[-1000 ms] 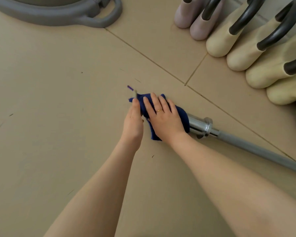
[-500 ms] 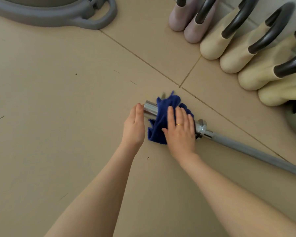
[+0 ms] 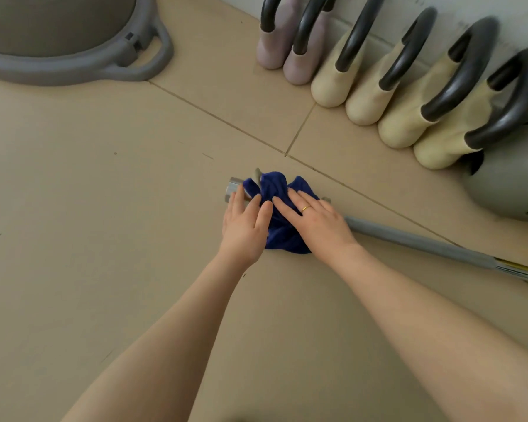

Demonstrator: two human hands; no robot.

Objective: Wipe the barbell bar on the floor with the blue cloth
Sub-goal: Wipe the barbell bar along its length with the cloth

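The barbell bar [image 3: 415,239] lies on the tan floor, running from mid-frame toward the lower right, its grey shaft bare. Its chrome sleeve end [image 3: 234,187] pokes out at the left. A dark blue cloth [image 3: 277,190] is bunched over the sleeve. My right hand [image 3: 317,222], with a gold ring, lies flat on the cloth and presses it against the bar. My left hand [image 3: 244,223] rests next to it, fingers on the sleeve and the cloth's left edge. The collar of the sleeve is mostly hidden under my right hand.
A row of cream and pink kettlebells [image 3: 375,86] with dark handles stands along the wall at the upper right, with a grey kettlebell [image 3: 512,190] at the far right. A grey round base with a handle [image 3: 110,62] sits at the upper left.
The cloth and my right hand slid along the sleeve away from its tip, baring the chrome end, then eased back a little. My left hand shifted onto the sleeve and cloth edge.
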